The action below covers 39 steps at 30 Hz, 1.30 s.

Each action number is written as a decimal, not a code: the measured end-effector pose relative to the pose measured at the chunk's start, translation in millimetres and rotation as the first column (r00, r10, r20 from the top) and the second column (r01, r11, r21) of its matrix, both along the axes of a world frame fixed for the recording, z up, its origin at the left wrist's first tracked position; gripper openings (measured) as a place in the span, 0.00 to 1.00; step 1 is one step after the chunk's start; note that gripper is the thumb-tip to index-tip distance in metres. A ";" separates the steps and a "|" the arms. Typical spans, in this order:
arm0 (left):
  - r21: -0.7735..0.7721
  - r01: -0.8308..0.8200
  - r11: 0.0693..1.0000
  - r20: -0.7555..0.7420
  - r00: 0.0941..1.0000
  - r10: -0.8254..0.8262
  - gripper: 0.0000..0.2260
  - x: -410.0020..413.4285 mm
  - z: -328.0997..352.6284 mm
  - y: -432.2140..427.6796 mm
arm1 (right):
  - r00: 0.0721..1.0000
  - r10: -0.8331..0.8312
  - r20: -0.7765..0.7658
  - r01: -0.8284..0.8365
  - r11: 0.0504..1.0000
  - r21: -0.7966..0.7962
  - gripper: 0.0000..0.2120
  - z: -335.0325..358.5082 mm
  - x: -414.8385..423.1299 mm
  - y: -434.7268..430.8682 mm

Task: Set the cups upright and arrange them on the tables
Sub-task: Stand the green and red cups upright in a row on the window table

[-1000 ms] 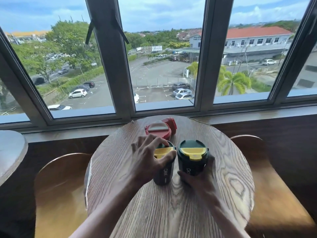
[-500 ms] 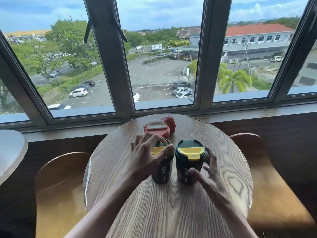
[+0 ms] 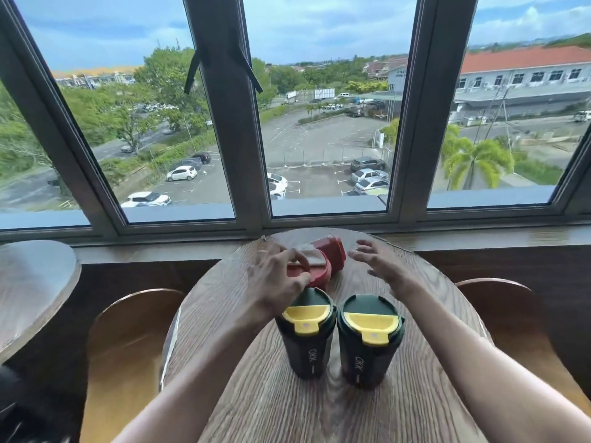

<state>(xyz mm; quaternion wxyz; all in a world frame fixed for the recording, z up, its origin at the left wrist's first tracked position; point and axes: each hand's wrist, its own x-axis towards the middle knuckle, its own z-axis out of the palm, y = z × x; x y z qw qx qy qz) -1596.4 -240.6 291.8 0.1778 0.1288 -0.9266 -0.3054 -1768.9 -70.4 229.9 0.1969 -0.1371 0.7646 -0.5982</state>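
Observation:
Two dark green cups with yellow lids stand upright side by side on the round wooden table [image 3: 256,394], the left cup [image 3: 305,337] and the right cup [image 3: 369,340]. Behind them a red cup [image 3: 326,255] lies on its side, lid toward me. My left hand [image 3: 278,276] rests on the red cup's lid end, fingers curled over its rim. My right hand [image 3: 380,262] hovers open just right of the red cup, fingers spread, not touching it.
Curved wooden chair backs stand at the left [image 3: 128,330] and right [image 3: 511,314] of the table. A second round table's edge [image 3: 38,282] shows at far left. A window ledge [image 3: 479,238] and large windows run right behind the table.
Both hands let go of the green cups and moved forward to the red cup. The green cups stay upright. The view has shifted closer to the table.

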 end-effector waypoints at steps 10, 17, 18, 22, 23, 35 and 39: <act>-0.084 -0.012 0.996 0.026 1.000 0.015 0.08 -1.4 -1.1 -0.3 | 0.957 0.261 0.125 -0.271 0.959 0.078 0.40 -16.6 -58.8 -47.3; -0.079 0.001 0.997 0.016 1.000 0.000 0.06 -1.0 -4.8 -2.9 | 0.994 0.039 -0.099 -0.042 0.999 -0.034 0.52 -2.6 -21.3 -30.9; -0.079 0.004 0.997 0.016 1.000 -0.003 0.06 -1.3 -4.6 -3.3 | 0.991 0.006 -0.132 -0.010 1.000 -0.029 0.53 4.0 -15.3 -27.2; -0.047 0.013 0.999 0.014 1.000 -0.012 0.05 -1.7 -3.3 -4.2 | 0.966 -0.014 -0.259 0.032 0.997 0.066 0.51 29.4 3.9 -11.1; -0.040 0.015 0.999 0.014 1.000 -0.015 0.05 -1.7 -2.8 -4.5 | 0.962 0.005 -0.272 0.025 0.994 0.108 0.50 34.6 7.9 -7.9; -0.045 0.039 0.998 0.020 0.999 -0.039 0.07 -4.2 -4.1 -8.6 | 0.940 0.083 -0.331 0.102 0.857 0.504 0.49 50.1 52.5 3.9; -0.066 0.037 0.997 0.016 0.999 -0.036 0.07 -4.5 -2.3 -8.1 | 0.963 0.126 -0.237 -0.006 0.893 0.450 0.48 51.1 51.8 6.5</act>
